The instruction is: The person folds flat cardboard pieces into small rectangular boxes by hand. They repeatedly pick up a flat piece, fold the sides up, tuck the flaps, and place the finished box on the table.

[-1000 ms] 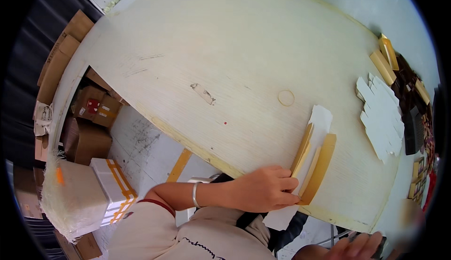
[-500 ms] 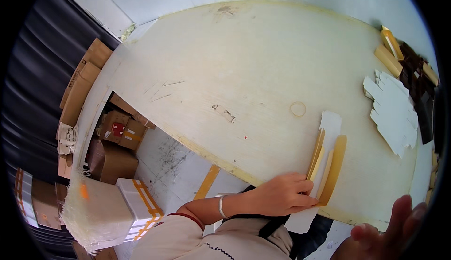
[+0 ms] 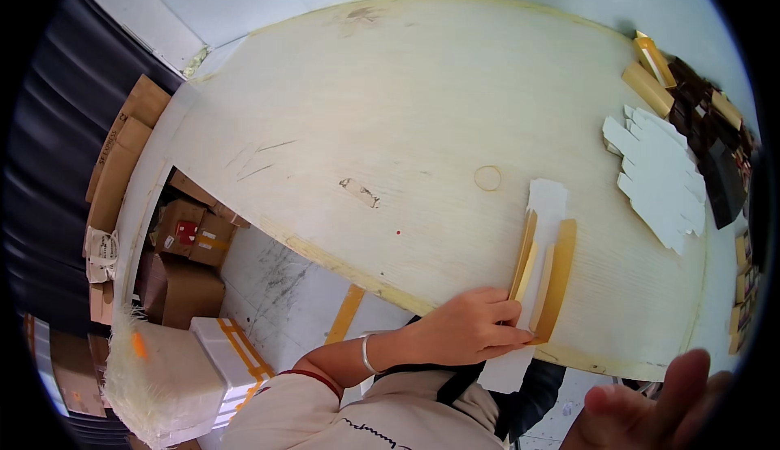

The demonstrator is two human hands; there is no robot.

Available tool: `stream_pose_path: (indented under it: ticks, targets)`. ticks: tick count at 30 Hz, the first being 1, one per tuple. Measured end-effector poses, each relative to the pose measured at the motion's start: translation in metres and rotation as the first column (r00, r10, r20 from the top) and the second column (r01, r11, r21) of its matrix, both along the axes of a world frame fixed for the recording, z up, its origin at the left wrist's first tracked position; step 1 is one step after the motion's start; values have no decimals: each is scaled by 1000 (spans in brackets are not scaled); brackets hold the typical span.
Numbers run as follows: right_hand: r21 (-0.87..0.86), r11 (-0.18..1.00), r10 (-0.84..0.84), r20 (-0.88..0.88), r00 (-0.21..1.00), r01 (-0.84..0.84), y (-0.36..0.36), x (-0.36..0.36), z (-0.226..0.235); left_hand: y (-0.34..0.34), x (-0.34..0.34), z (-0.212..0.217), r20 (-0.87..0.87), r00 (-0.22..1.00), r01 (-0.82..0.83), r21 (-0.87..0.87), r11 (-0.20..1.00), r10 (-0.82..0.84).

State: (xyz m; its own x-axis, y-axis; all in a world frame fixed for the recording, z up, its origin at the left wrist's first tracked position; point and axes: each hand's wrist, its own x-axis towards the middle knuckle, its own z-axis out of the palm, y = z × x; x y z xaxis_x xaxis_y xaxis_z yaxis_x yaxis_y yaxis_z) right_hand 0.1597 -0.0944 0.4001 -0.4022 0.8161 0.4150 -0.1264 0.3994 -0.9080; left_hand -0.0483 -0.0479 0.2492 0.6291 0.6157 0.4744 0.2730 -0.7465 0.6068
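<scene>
A partly folded card box blank point(image 3: 554, 283), gold outside and white inside, stands near the table's front edge with its long sides raised. One white end flap points away from me and another hangs over the edge. My left hand point(image 3: 467, 326) is closed on the blank's near end, thumb and fingers pinching its gold side. At the lower right, apart from the blank, my right hand point(image 3: 658, 409) is raised with its fingers apart, and nothing shows in it.
On the pale table point(image 3: 325, 108), flat white blanks point(image 3: 660, 178) lie stacked at right. Gold box pieces point(image 3: 647, 90) and dark brown ones point(image 3: 719, 182) stand behind them. Cardboard cartons point(image 3: 191, 287) and a taped white box point(image 3: 231, 352) sit at lower left.
The whole view has shifted, so table and things appear slightly farther left. My left hand keeps its grip on the blank; my right hand stays raised at the lower right.
</scene>
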Motion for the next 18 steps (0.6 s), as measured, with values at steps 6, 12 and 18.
stream_pose_path:
  ticks: [6,12,18]
  targets:
    - [-9,1000,23,15,1000,-23,-4,9,5,-3,6,1,-5,1000,5,-19,1000,-5]
    - [-7,999,49,24,999,-49,-10,19,14,-7,14,4,7,1000,8,-40,999,-8]
    - [-8,996,91,37,995,-90,-9,32,17,-6,23,3,6,1000,23,-22,999,-23]
